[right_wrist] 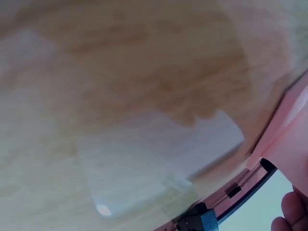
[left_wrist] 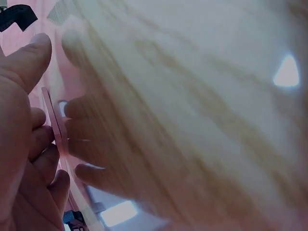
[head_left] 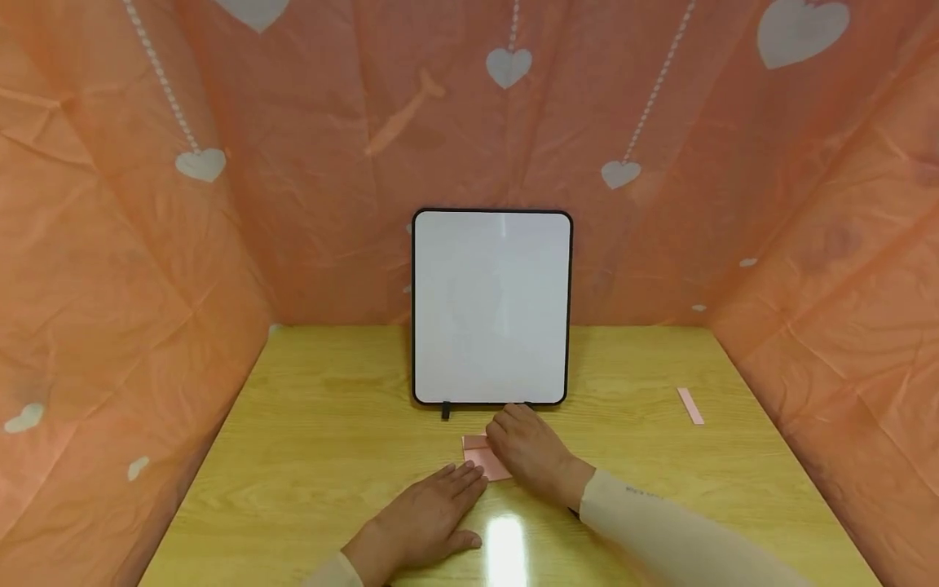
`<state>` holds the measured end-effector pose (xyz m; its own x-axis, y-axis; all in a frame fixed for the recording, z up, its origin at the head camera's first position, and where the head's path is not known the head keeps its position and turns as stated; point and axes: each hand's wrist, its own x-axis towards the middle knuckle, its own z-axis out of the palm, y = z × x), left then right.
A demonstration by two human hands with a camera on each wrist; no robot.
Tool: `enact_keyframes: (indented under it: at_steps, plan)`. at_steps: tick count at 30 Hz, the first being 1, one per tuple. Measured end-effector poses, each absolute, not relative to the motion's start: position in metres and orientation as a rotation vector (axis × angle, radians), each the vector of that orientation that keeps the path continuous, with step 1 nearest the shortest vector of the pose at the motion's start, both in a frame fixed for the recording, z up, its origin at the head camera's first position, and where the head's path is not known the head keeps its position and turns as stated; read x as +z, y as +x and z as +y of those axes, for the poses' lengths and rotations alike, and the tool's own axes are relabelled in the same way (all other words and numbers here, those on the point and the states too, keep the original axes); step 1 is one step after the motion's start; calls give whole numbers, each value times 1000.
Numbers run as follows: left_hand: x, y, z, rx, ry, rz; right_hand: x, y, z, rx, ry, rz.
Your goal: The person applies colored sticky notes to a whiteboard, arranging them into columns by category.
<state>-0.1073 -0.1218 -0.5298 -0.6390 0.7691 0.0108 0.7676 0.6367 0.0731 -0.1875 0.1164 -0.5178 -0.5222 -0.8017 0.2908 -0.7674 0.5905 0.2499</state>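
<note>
A small piece of pink paper lies on the table between both hands, with a darker folded band along its far edge. My left hand is laid flat, fingers extended, its fingertips resting on the paper's near left corner. At the far right part of the paper, my right hand has curled fingers and pinches it near the folded band. In the right wrist view the pink paper bends up beside the fingers. The left wrist view shows the left hand's fingers against the paper's thin edge.
A white board with a black rim stands upright just beyond the hands, on small black feet. To the right lies a narrow pink strip. Orange cloth with white hearts encloses the wooden table.
</note>
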Motion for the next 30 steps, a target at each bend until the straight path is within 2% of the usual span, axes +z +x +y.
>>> enact_keyframes:
  at_steps: [18,30]
  plan:
    - [-519,-110,-117,134,1201,2749,-511,-197,117,-137,1228,-2468]
    - [-524,-110,-119,91,1263,2779,-516,-205,121,-215,1294,-2328]
